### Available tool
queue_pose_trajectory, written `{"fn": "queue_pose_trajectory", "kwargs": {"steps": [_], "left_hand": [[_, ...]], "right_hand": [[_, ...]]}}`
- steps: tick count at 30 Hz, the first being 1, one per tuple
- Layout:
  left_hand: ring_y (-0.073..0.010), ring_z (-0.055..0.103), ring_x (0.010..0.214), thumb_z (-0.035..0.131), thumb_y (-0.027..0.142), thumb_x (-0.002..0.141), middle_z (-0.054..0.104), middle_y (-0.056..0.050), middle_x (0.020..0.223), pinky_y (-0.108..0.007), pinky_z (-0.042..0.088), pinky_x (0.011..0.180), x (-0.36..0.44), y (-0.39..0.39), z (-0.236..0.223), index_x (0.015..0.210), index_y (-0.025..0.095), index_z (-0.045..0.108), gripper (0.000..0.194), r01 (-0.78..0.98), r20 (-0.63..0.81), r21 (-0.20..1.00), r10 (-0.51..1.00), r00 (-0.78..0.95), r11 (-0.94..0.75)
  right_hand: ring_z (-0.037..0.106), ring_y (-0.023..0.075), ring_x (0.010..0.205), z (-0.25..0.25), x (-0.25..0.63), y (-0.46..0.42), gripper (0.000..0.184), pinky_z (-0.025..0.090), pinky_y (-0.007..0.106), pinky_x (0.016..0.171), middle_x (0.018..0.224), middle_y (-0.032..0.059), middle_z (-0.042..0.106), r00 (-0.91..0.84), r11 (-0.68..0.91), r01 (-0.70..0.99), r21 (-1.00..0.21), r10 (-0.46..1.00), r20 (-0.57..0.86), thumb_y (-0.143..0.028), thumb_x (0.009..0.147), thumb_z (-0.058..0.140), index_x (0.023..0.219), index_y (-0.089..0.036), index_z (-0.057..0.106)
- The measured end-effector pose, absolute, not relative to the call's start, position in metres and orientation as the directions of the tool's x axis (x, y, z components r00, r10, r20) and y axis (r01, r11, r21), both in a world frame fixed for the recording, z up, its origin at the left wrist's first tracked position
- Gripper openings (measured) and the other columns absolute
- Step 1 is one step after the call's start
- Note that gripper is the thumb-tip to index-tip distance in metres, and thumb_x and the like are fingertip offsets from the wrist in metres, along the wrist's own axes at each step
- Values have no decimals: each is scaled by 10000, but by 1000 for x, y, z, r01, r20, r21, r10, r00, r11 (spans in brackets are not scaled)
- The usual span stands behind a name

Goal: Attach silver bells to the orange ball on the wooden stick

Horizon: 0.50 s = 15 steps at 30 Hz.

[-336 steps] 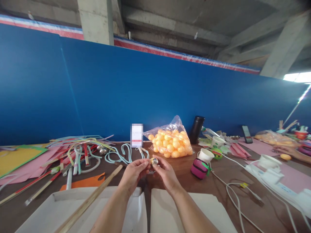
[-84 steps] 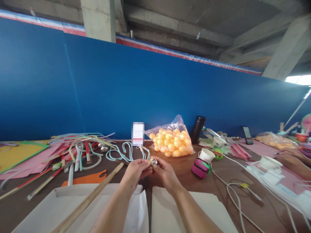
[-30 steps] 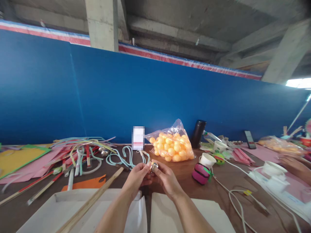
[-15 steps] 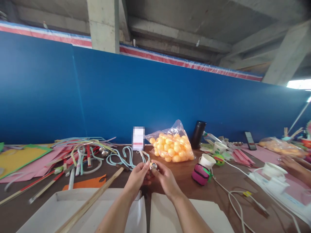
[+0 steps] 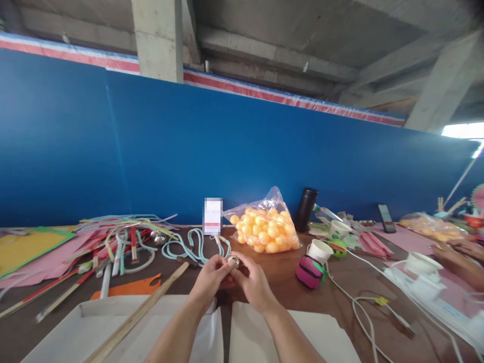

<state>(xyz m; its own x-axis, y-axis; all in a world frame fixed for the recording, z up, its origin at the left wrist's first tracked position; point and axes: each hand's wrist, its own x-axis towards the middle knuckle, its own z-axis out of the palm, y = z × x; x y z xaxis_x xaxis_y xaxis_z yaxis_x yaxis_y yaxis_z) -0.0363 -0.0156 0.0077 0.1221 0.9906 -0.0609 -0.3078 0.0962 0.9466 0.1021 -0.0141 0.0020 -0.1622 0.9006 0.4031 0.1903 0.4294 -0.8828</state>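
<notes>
A small shiny silver ball [image 5: 235,261] sits between the fingertips of both my hands, above the brown table. My left hand [image 5: 210,277] pinches it from the left, thumb and fingers closed together. From the right, my right hand [image 5: 252,281] has its thumb and index finger on the same ball; fingers cover much of its surface. Light-blue cords [image 5: 196,244] lie just behind my left hand, next to a white card [image 5: 214,217]. Similar silver balls [image 5: 158,237] rest farther left.
A clear bag of orange balls [image 5: 266,229] stands behind my hands. White trays [image 5: 56,343] and a wooden stick [image 5: 141,312] lie in front. Paper strips and rods crowd the left; a pink pouch [image 5: 310,271], paper cup [image 5: 321,250], cables and a co-worker's hand [image 5: 454,254] occupy the right.
The whole view has shifted slightly. My fingers have closed farther over the silver ball, so less of it shows. The co-worker's hand at the right has moved a little.
</notes>
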Motion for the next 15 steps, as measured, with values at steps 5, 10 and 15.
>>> {"fn": "queue_pose_trajectory", "kwargs": {"steps": [5, 10, 15], "left_hand": [[-73, 496, 543, 653, 484, 695, 530, 37, 593, -243, 491, 594, -38, -17, 9, 688, 174, 465, 362, -345, -31, 936, 992, 121, 71], [-87, 506, 547, 718, 444, 629, 530, 44, 585, -266, 489, 605, -36, -16, 6, 649, 183, 424, 394, -289, -41, 955, 992, 119, 74], [-123, 518, 561, 617, 514, 697, 519, 33, 587, -278, 468, 599, -34, -17, 8, 655, 195, 450, 363, -114, 79, 990, 996, -45, -84]], "right_hand": [[607, 236, 1010, 0, 101, -14, 368, 466, 363, 906, 1116, 65, 652, -139, 443, 172, -880, 895, 423, -274, 797, 627, 1161, -230, 594], [602, 226, 986, 1, 101, -19, 368, 474, 353, 882, 1092, 72, 644, -147, 486, 229, -843, 874, 464, -248, 801, 617, 1168, -233, 594], [606, 244, 986, 1, 99, -14, 380, 484, 378, 878, 1075, 67, 657, -122, 402, 54, -914, 911, 394, -297, 775, 651, 1145, -223, 613]]}}
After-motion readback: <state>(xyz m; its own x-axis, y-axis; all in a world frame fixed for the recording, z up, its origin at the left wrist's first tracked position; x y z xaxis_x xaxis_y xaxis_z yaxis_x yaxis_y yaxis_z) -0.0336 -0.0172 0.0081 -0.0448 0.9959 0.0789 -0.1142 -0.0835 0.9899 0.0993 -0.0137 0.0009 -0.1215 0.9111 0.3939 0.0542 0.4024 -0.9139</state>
